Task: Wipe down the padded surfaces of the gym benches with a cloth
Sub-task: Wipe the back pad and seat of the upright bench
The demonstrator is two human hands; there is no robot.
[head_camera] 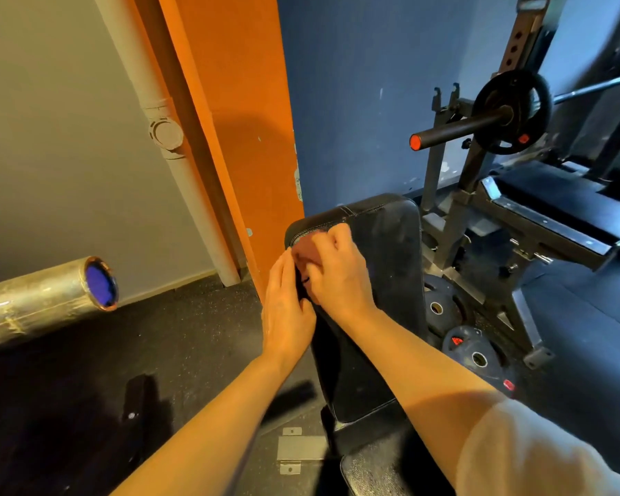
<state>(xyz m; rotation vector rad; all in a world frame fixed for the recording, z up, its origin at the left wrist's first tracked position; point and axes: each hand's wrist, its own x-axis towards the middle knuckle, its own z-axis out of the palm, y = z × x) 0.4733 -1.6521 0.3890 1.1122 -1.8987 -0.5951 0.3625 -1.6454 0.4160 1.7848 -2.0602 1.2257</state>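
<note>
Quick count — two bare hands (287, 309) (337, 270), one reddish-brown cloth (306, 254), two black padded gym benches (391, 252) (552, 202), three black round weight plates (512, 111) (439, 307) (478, 358) — one on a bar, two on the floor.

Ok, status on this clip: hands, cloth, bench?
Right hand grips cloth at top of bench pad. Left hand flat against pad's left edge. Nothing blocking.

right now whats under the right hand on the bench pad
A reddish-brown cloth shows under the right hand, bunched against the upper left of the black back pad. Its curled fingers cover the rest of the cloth and the pad beneath.
</note>
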